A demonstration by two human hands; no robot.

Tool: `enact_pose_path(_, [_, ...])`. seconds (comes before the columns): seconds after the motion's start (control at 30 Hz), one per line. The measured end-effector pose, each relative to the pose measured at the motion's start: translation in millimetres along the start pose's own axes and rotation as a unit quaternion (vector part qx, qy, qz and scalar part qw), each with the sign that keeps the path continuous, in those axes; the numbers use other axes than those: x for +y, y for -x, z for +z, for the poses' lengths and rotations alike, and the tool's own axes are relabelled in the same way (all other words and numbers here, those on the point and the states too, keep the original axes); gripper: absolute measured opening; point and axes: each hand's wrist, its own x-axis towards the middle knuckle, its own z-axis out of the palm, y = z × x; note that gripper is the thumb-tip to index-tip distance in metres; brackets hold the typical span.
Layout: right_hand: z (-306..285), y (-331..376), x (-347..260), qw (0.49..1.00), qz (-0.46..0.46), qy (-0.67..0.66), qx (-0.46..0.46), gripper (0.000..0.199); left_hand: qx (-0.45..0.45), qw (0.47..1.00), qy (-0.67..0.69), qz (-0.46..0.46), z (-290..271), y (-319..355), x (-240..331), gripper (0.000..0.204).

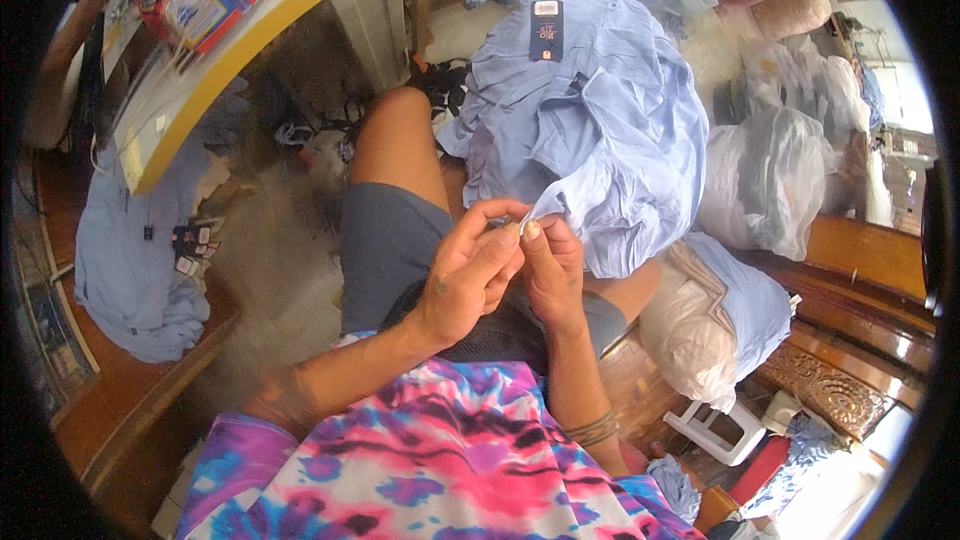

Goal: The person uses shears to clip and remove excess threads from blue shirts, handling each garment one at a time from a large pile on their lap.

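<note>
We locate the work at the fingertips of both bare hands, directly in front of the torso. The left hand (470,278) has its thumb and index finger brought narrowly together; the right hand (555,268) does the same just beside it. Between them we see both hands pinching a small pale edge of the light-blue, crumpled cloth garment (625,155). We cannot tell whether a thread is also held there.

The bulk of the garment lies immediately beyond the fingers and spreads to their right in loose folds. At its far end we find a dark rectangular card tag (546,32) with a white label, well apart from the fingers.

Far to the left of the fingers, we note a second light-blue cloth garment (140,260) with dark tags; beyond it, above and left, runs a white table with a yellow curved edge (290,15). To the right of the fingers stand translucent plastic bags (765,185). Nearer the body on that side, we see a cream wrapped bundle (685,330) and, past it, a white plastic stool (718,432).
</note>
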Motion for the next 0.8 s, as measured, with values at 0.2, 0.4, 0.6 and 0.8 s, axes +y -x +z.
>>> enact_pose_path(0.2, [-1,2,-11,0.999,-0.009,0.05,-0.003,0.016,-0.009,0.999,0.029,-0.041,3,-8,14,0.033])
enact_pose_path(0.4, [-16,5,-24,0.995,0.024,0.078,-0.056,0.024,0.004,0.997,-0.002,-0.072,6,-5,21,0.033])
enact_pose_path(0.6, [-6,6,-19,0.995,0.04,-0.074,-0.044,0.024,-0.001,0.996,-0.009,-0.087,8,3,19,0.032])
enact_pose_path(0.8, [-3,5,-16,0.993,0.024,-0.1,-0.053,0.022,0.002,0.996,-0.005,-0.087,11,10,13,0.032])
